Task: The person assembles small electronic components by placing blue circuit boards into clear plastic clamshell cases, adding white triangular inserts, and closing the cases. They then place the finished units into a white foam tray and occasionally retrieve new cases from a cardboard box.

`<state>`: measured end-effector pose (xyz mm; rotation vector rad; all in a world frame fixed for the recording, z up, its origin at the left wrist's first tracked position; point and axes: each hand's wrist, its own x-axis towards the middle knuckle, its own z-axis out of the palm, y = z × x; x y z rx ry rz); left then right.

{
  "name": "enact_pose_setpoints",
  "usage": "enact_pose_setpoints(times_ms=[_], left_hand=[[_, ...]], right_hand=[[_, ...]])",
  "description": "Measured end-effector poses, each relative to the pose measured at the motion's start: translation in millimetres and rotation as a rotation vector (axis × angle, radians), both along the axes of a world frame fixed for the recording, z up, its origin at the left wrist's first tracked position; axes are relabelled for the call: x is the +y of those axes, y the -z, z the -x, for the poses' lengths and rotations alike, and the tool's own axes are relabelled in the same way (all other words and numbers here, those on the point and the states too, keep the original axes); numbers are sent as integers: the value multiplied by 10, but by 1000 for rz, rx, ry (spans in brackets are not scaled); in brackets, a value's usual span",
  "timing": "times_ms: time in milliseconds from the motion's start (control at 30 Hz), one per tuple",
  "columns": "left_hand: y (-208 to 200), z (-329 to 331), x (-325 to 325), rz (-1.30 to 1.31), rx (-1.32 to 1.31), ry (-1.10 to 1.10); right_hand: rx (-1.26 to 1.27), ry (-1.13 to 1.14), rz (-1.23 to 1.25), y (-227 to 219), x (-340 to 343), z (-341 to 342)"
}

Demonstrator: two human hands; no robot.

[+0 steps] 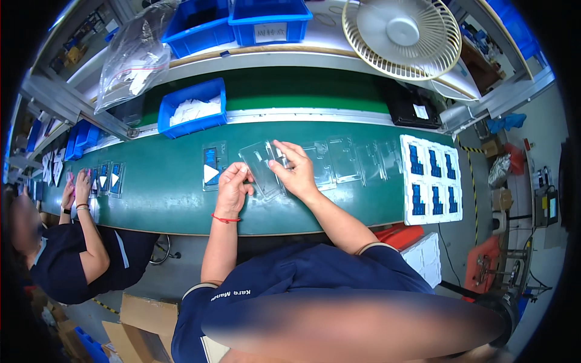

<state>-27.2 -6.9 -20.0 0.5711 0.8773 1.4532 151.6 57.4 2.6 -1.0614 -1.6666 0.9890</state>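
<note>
Green bench (151, 206): Smooth and faintly glossy, it spans the scene; elbow room around the hands should help keep the work level.
White tray (431, 181): Molded and pocketed, at right, it carries six blue boards (416, 160) in two rows of three; best left unbumped.
Blue bin (193, 126): Stiff-walled plastic, beyond the hands to the left, filled with loose white pieces (196, 111).
Right hand (296, 174): Clamped on the held shell's right side, thumb across its face; light pressure seems wise, as thin plastic may flex.
Left hand (231, 190): Fingers drawn together at the shell's left edge; whether they pinch or merely touch it cannot be told.
Held shell (257, 169): Tilted between both hands, mid-bench, transparent, rectangular, recessed; one layer or two cannot be told. An even hold by the edges should keep it square.
Clear shells (346, 160): Thin, shiny, ridged, in a row right of the right hand.
White triangle (210, 174): Flat, matte, lying at left on a boarded shell.
</note>
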Motion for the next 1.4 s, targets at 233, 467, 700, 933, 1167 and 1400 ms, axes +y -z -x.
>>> enact_pose_setpoints(times_ms=[233, 467, 700, 933, 1167, 1400], left_hand=[[-50, 321, 57, 266, 345, -82], [182, 386, -42, 200, 911, -270], [181, 275, 7, 59, 1189, -324], [200, 303, -17, 77, 980, -337], [190, 307, -18, 82, 979, -320], [207, 315, -33, 90, 986, -323]], right_hand=[[-480, 98, -315, -9, -119, -49], [-589, 423, -441, -299, 12, -1277], [-976, 1344, 73, -87, 37, -4260], [-1040, 1282, 480, 45, 84, -5087], [-1109, 1140, 514, -130, 163, -5153], [-1015, 1020, 406, -80, 70, -4483]])
